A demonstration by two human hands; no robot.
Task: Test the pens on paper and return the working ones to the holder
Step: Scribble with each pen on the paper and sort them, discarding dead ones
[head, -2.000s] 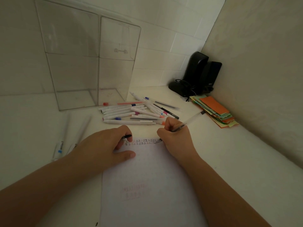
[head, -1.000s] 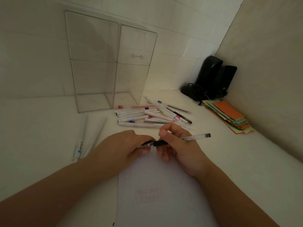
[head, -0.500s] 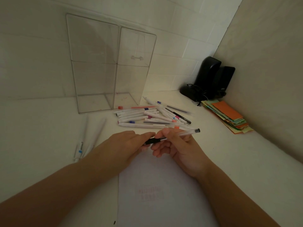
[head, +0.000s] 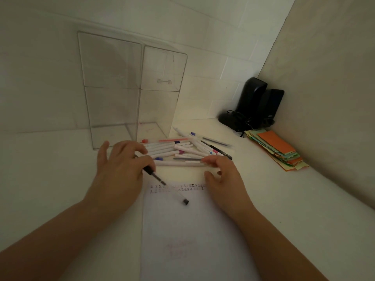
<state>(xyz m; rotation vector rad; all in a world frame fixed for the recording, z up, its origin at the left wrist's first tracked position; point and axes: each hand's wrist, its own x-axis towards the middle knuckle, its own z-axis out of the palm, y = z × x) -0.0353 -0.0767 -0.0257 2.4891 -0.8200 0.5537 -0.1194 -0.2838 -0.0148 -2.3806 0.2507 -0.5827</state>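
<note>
the left hand (head: 119, 169) grasps a clear pen with a black grip (head: 160, 180); the fingers curl over its upper end, and the barrel runs out toward 4 o'clock above the sheet of paper (head: 192, 236), ending in a black cap (head: 185, 201). whether the cap end touches the sheet cannot be told. the right hand (head: 223, 175) is released, fingers loosely curled and holding nothing, its fingertips at the near edge of the pile of pens (head: 182, 150), which lies at 12 o'clock from the paper. the clear holder (head: 132, 88) stands upright at 11 o'clock from the pile, against the tiled wall; no pens show inside it. two rows of small dark test marks (head: 178, 188) run along the top edge of the paper; they resemble boxed characters but are too small to read. a fainter reddish patch of marks (head: 178, 248) lies lower on the sheet, also unreadable. at 2 o'clock from the pile are two black speakers (head: 257, 102), with a stack of coloured paper slips (head: 278, 149) just in front of them, orange on top.
</note>
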